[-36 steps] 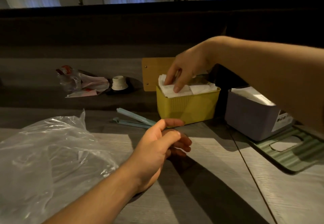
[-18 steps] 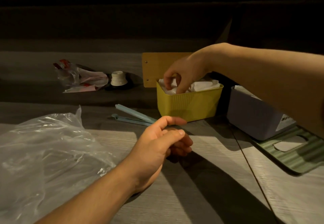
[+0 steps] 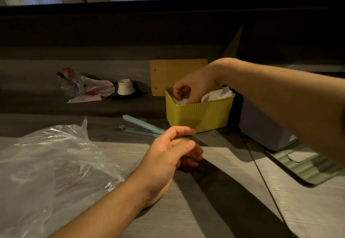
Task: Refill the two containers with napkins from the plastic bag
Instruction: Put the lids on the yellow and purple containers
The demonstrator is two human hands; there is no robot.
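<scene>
Napkins [image 3: 217, 94], white and folded, sit inside the yellow container [image 3: 199, 115], which stands on the grey wood-grain table [image 3: 214, 209] in front of a wooden board [image 3: 168, 73] that stands upright behind it. The right hand [image 3: 194, 86] reaches in from the right, its forearm stretched across the view and the wrist bent so that the fingers point down into the left part of the container; the fingers are curled among the napkins there, though whether they actually pinch a napkin or merely press on the stack cannot be told, since the container's front wall hides the fingertips. The left hand [image 3: 168, 155] comes in from the lower left, forearm low over the table, hovering just in front of the yellow container; its thumb is extended toward the container and its fingers hang loosely curled underneath, holding nothing. To its left the clear plastic bag [image 3: 46, 163] lies crumpled and slack on the table. Between the bag and the yellow container lies a pale blue clip [image 3: 141, 127], its two arms spread apart. Just to the right of the yellow container stands the lavender container [image 3: 261, 127], mostly hidden behind the right forearm, and a green ribbed lid [image 3: 308, 165] lies flat in front of it. Farther back on the left are a crumpled wrapper with red print [image 3: 84, 86] and, beside it, a small white cap [image 3: 125, 87].
</scene>
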